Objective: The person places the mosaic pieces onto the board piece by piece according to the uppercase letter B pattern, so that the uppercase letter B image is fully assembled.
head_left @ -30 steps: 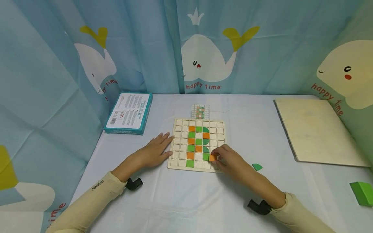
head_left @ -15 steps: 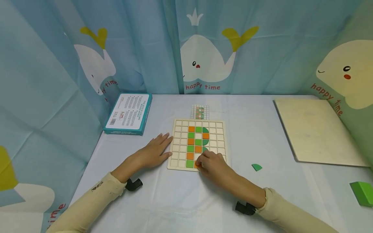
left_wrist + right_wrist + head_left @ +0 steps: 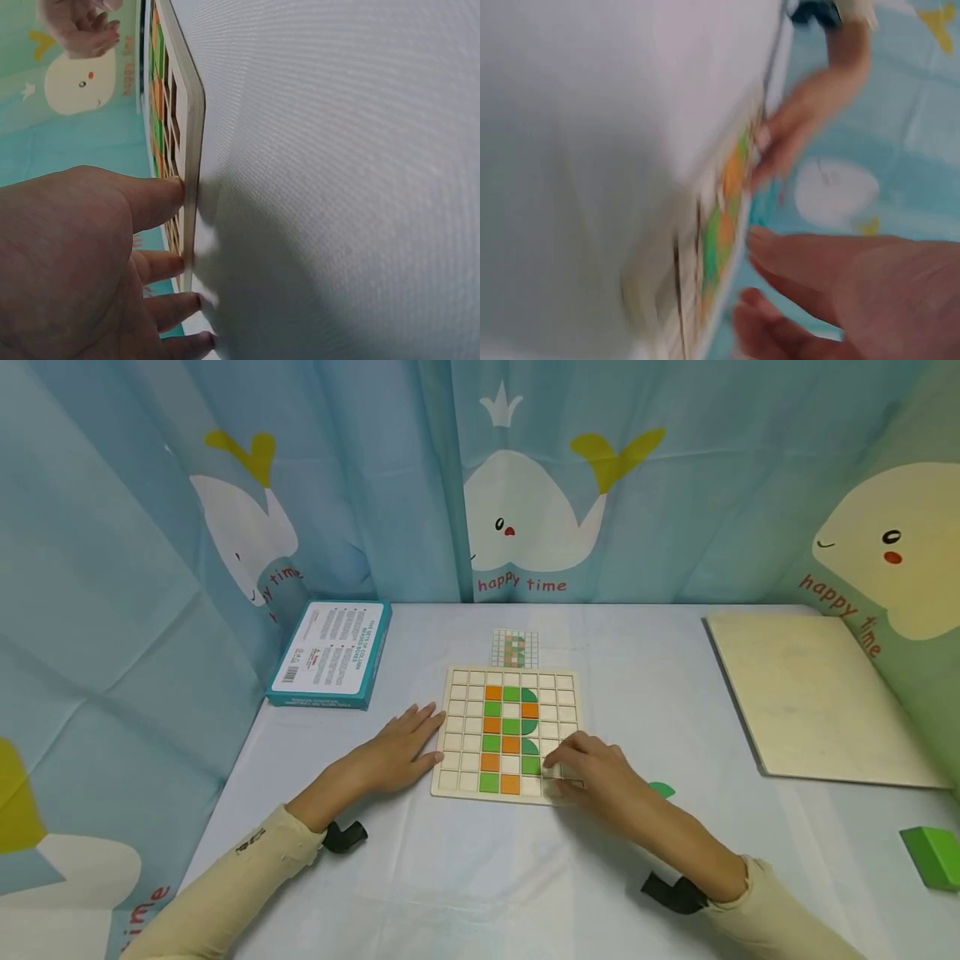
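Note:
A wooden grid board [image 3: 452,741] lies on the table, with orange, green and dark green pieces set in its middle columns. My left hand [image 3: 396,749] lies flat beside it, its straight fingers and thumb touching the left edge; the left wrist view shows the thumb [image 3: 159,201] against the wooden side. Over the board's lower right corner hovers my right hand [image 3: 603,777], thumb and fingers apart with nothing between them. An orange square tile [image 3: 510,785] sits in the bottom row, right of a green square [image 3: 489,783]. The right wrist view is blurred.
Behind the board lies a small pattern card [image 3: 514,647]. A dark green quarter-round piece [image 3: 662,789] is partly hidden by my right forearm. A teal box [image 3: 330,647] stands at back left, a plain wooden panel [image 3: 817,702] at right, and a green block [image 3: 930,857] at the right edge.
My right hand carried the orange tile left to the bottom row, let it go there beside the green square, then moved back right. The left hand has stayed in place.

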The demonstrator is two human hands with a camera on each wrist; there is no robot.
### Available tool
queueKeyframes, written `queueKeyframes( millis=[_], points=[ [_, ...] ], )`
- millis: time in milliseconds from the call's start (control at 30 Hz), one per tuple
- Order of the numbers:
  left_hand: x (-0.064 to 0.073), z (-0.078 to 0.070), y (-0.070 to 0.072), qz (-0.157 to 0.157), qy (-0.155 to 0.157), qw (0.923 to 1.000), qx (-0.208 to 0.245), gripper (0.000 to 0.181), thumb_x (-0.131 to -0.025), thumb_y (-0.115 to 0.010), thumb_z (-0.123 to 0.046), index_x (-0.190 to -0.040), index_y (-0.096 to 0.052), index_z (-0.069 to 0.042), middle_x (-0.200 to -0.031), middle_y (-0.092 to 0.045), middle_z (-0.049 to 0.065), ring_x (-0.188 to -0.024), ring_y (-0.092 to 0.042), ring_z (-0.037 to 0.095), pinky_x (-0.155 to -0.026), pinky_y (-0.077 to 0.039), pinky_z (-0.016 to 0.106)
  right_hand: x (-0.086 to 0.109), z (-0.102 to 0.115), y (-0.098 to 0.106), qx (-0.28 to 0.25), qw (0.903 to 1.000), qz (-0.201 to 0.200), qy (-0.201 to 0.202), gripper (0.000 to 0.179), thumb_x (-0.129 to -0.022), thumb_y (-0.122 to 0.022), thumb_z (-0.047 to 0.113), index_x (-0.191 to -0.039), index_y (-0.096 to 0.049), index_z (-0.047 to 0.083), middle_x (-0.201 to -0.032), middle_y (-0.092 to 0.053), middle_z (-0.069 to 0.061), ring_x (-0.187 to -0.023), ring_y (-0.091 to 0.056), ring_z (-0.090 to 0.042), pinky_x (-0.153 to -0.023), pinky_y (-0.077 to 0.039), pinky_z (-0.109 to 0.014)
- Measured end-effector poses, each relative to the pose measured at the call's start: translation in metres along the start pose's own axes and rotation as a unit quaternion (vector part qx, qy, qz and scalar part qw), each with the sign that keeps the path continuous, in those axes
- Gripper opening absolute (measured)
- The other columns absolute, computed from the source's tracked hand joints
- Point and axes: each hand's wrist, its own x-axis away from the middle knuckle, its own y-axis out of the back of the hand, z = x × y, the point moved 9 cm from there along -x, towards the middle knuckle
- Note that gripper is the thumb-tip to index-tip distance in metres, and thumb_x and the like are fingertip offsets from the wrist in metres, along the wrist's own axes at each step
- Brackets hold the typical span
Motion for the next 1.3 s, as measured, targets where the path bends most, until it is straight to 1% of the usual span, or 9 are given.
queueKeyframes(
  millis=[200,367,433,633,800,900,1067,1133,1300],
  points=[
    [0.001,0.001,0.000,0.000,0.002,1.0000,-0.001,0.071,-0.111,-0.050,-0.039,-0.169,-0.024,-0.007,-0.176,-0.016,0.015,-0.163,-0.011,0.041,-0.129,-0.017,0.061,0.036,-0.052,0.031,0.013,0.9980,0.037,-0.049,0.034,-0.089,-0.082,0.003,-0.120,-0.069,0.009,-0.120,-0.063,-0.012,-0.109,-0.062,-0.034,-0.087,-0.053,-0.054],
    [0.002,0.001,0.001,0.001,0.004,1.0000,0.000,0.071,-0.111,-0.051,-0.039,-0.169,-0.024,-0.008,-0.176,-0.017,0.016,-0.163,-0.011,0.041,-0.129,-0.017,0.062,0.064,-0.092,0.030,0.003,0.9906,0.088,-0.105,0.037,-0.090,-0.078,-0.001,-0.124,-0.064,0.005,-0.116,-0.060,-0.018,-0.103,-0.060,-0.034,-0.080,-0.053,-0.047],
    [0.002,0.001,0.001,0.001,0.005,1.0000,0.000,0.071,-0.111,-0.051,-0.039,-0.169,-0.024,-0.008,-0.176,-0.017,0.015,-0.163,-0.011,0.041,-0.129,-0.018,0.062,0.069,-0.099,0.029,0.001,0.9910,0.085,-0.103,0.035,-0.088,-0.077,-0.004,-0.120,-0.064,0.005,-0.111,-0.060,-0.018,-0.098,-0.061,-0.031,-0.078,-0.053,-0.044],
    [0.003,0.000,0.002,-0.001,0.004,1.0000,0.003,0.071,-0.111,-0.051,-0.039,-0.169,-0.024,-0.008,-0.176,-0.016,0.015,-0.163,-0.011,0.041,-0.129,-0.018,0.062,0.069,-0.103,0.026,0.011,0.9956,0.039,-0.085,0.028,-0.087,-0.080,-0.003,-0.107,-0.063,0.006,-0.099,-0.061,-0.010,-0.089,-0.063,-0.024,-0.073,-0.055,-0.043],
    [0.002,0.000,0.001,-0.001,0.004,1.0000,0.005,0.071,-0.111,-0.051,-0.039,-0.169,-0.024,-0.008,-0.176,-0.016,0.015,-0.163,-0.011,0.041,-0.129,-0.017,0.062,0.066,-0.104,0.022,0.032,0.9926,0.028,-0.113,0.018,-0.094,-0.078,0.012,-0.097,-0.061,0.005,-0.091,-0.058,-0.007,-0.078,-0.054,-0.018,-0.066,-0.050,-0.037],
    [0.002,0.000,0.001,0.000,0.004,1.0000,0.003,0.071,-0.111,-0.051,-0.039,-0.169,-0.023,-0.008,-0.177,-0.016,0.015,-0.163,-0.011,0.041,-0.129,-0.017,0.062,0.065,-0.104,0.022,0.027,0.9917,0.028,-0.122,0.020,-0.095,-0.077,0.013,-0.102,-0.061,0.005,-0.094,-0.058,-0.009,-0.079,-0.058,-0.021,-0.067,-0.051,-0.039],
    [0.001,0.000,0.000,0.002,0.003,1.0000,0.002,0.071,-0.111,-0.051,-0.039,-0.169,-0.023,-0.008,-0.177,-0.016,0.015,-0.163,-0.010,0.040,-0.129,-0.018,0.062,0.066,-0.097,0.027,0.005,0.9984,0.010,-0.056,0.033,-0.089,-0.079,-0.003,-0.117,-0.064,0.008,-0.108,-0.061,-0.013,-0.097,-0.070,-0.031,-0.074,-0.059,-0.043],
    [0.001,0.000,0.001,0.002,0.004,1.0000,0.003,0.071,-0.111,-0.051,-0.039,-0.169,-0.023,-0.008,-0.177,-0.016,0.014,-0.163,-0.010,0.040,-0.129,-0.017,0.062,0.066,-0.095,0.028,0.009,0.9995,-0.004,-0.029,0.036,-0.086,-0.080,-0.007,-0.116,-0.066,0.009,-0.107,-0.062,-0.010,-0.097,-0.069,-0.029,-0.075,-0.059,-0.041],
    [0.000,0.000,0.000,0.002,0.003,1.0000,0.003,0.071,-0.111,-0.051,-0.039,-0.169,-0.023,-0.009,-0.177,-0.016,0.014,-0.163,-0.011,0.040,-0.129,-0.017,0.062,0.064,-0.101,0.028,0.011,0.9989,-0.022,-0.040,0.027,-0.089,-0.081,0.000,-0.111,-0.067,0.004,-0.106,-0.062,-0.009,-0.093,-0.065,-0.022,-0.076,-0.059,-0.039]
  ],
)
